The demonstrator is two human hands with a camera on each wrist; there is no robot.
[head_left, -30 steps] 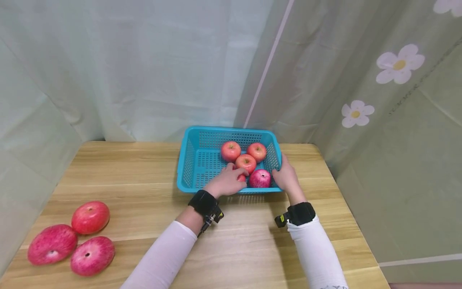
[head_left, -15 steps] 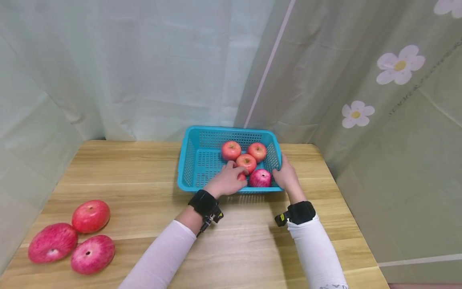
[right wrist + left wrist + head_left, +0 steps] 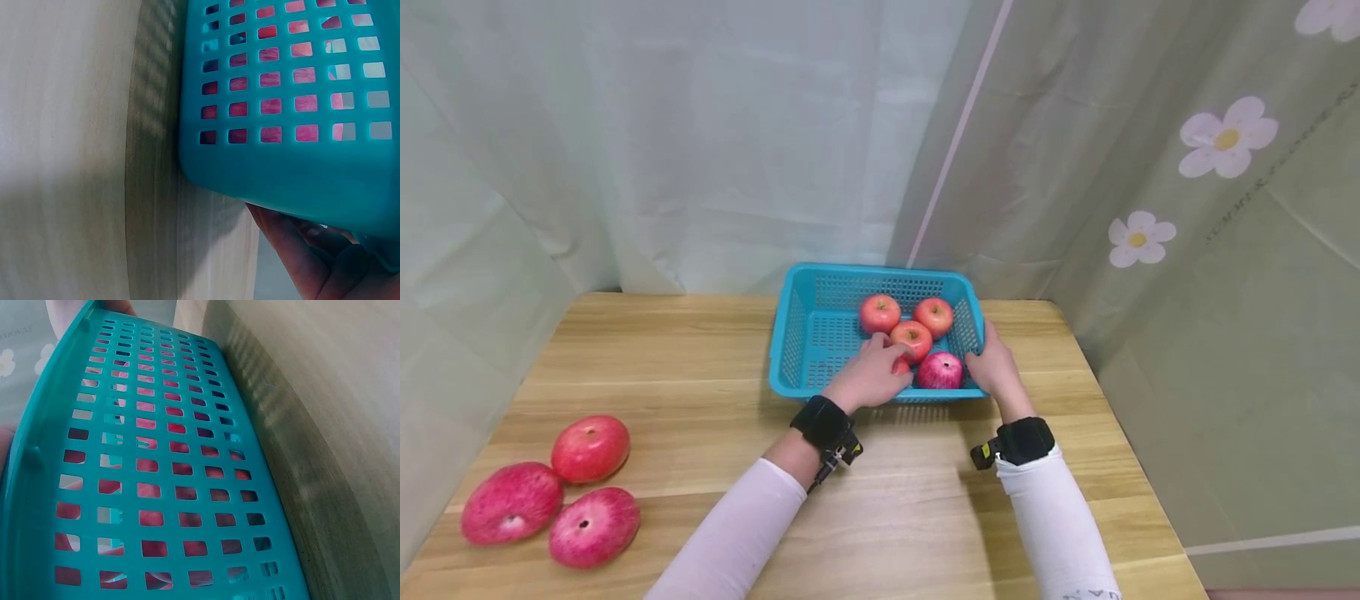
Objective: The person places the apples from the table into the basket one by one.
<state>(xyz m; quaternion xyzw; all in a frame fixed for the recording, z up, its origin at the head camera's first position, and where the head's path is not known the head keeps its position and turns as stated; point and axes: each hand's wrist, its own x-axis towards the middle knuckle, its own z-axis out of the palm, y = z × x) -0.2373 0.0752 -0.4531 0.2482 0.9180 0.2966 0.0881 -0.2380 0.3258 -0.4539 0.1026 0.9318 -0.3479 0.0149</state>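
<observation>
In the head view a blue plastic basket (image 3: 782, 333) with slotted walls stands at the back of the table. My left hand (image 3: 871, 373) reaches over its front rim, fingers bent round a red apple (image 3: 901, 367) that is mostly hidden beneath the hand. Right beside that hand, a darker pink-red apple (image 3: 940, 370) lies in the front right corner. Behind are an apple (image 3: 912, 342) in the middle and two more further back, one left (image 3: 879, 314), one right (image 3: 933, 317). My right hand (image 3: 996, 364) grips the basket's right end; in the right wrist view its fingers (image 3: 290, 253) curl there.
Three large red fruits lie close together at the table's left front: a smooth one (image 3: 591, 449), a mottled one (image 3: 512, 503) and another mottled one (image 3: 595, 527). A pale curtain (image 3: 760, 142) hangs right behind the basket. The basket's left half shows its bare slotted floor.
</observation>
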